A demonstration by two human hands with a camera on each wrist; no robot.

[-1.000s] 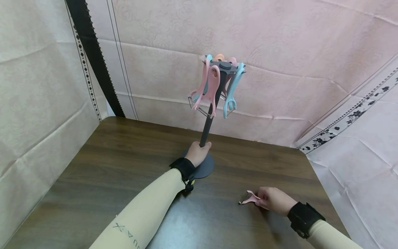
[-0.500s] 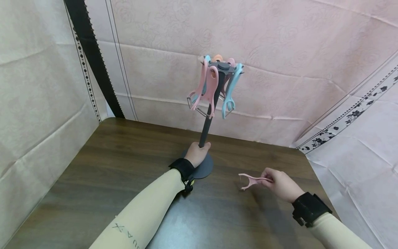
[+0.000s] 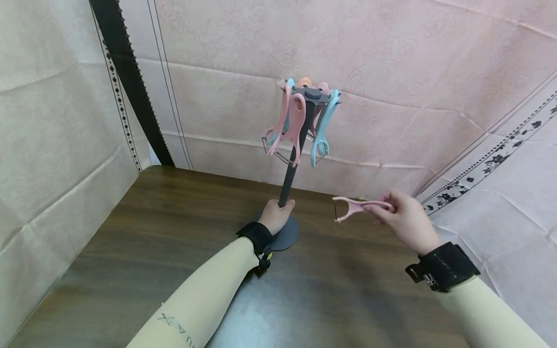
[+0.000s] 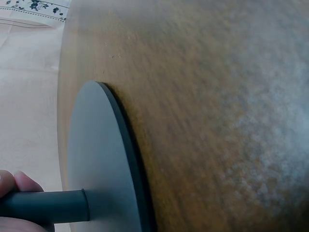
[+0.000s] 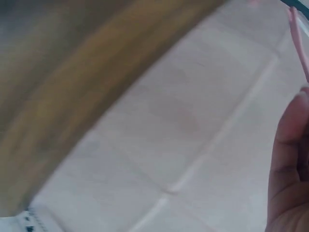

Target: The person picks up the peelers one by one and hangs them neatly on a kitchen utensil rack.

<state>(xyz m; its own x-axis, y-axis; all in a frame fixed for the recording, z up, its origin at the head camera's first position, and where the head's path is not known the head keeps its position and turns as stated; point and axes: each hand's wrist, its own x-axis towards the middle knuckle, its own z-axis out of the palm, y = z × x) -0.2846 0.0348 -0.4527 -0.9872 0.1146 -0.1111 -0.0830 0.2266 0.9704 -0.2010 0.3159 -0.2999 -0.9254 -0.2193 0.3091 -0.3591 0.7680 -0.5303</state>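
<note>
My left hand (image 3: 276, 216) grips the dark pole (image 3: 288, 181) of a grey stand just above its round base (image 4: 104, 150). At the stand's top, a hub with hooks (image 3: 312, 94) carries several Y-shaped peelers: pink ones (image 3: 297, 121), a blue one (image 3: 324, 126) in front, and others partly hidden behind. My right hand (image 3: 406, 220) pinches the handle of a pink Y-shaped peeler (image 3: 354, 208), its blade end pointing left toward the stand. This peeler is raised above the table, apart from the stand. In the right wrist view only part of the pink peeler (image 5: 298, 41) and some fingers (image 5: 291, 125) show.
The stand rests on a brown wooden table (image 3: 183, 232). Pale patterned cloth (image 3: 391, 72) hangs behind the table's far edge, with more cloth on the left and right sides. A black strip (image 3: 135, 82) runs down the cloth at the back left.
My right hand has lifted the pink peeler from near the tabletop, moving up and away toward the table's far edge. The left hand and the stand stay almost still.
</note>
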